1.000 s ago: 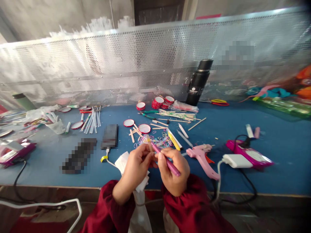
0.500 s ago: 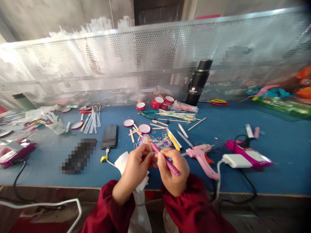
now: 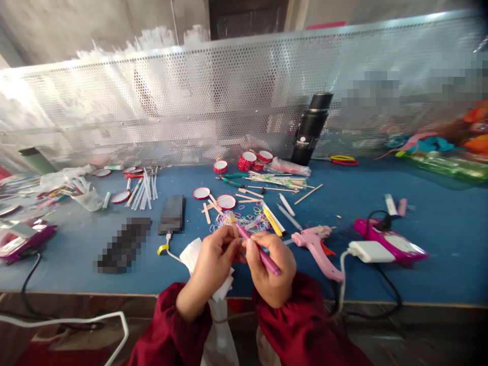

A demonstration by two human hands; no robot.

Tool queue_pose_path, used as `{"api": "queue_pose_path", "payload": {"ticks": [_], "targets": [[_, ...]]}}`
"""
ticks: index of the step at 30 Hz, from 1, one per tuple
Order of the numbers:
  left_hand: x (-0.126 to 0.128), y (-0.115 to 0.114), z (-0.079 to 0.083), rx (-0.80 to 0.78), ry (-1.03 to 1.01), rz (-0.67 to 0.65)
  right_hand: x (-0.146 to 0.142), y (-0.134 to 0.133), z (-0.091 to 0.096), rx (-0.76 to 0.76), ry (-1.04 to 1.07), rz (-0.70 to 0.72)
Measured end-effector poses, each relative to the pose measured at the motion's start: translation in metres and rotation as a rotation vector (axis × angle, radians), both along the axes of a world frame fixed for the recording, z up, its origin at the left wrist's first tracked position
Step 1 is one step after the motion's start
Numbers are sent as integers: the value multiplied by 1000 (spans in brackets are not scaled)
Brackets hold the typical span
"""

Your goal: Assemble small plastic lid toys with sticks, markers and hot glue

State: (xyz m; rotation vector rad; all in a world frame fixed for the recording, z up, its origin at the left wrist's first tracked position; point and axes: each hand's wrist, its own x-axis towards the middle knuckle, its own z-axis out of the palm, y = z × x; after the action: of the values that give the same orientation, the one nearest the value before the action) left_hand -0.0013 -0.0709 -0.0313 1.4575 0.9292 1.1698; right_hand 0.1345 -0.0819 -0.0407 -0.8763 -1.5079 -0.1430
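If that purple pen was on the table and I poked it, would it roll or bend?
The purple pen would probably roll, since it looks long and rounded. It's likely stiff, because it looks straight in the right hand. And it may be light, being so slim.

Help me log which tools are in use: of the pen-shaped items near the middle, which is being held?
The purple pen, gripped in the right hand; the yellow pen and pale sticks lie on the table.

A black flask stands before a perforated metal panel — a magenta power strip lies nearer.
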Motion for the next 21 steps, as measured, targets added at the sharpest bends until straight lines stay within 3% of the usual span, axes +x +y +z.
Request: {"api": "queue_pose_path", "payload": {"ticks": [21], "targets": [[0, 0, 0, -9, 6, 12, 0, 0, 0, -19, 12, 18]]}}
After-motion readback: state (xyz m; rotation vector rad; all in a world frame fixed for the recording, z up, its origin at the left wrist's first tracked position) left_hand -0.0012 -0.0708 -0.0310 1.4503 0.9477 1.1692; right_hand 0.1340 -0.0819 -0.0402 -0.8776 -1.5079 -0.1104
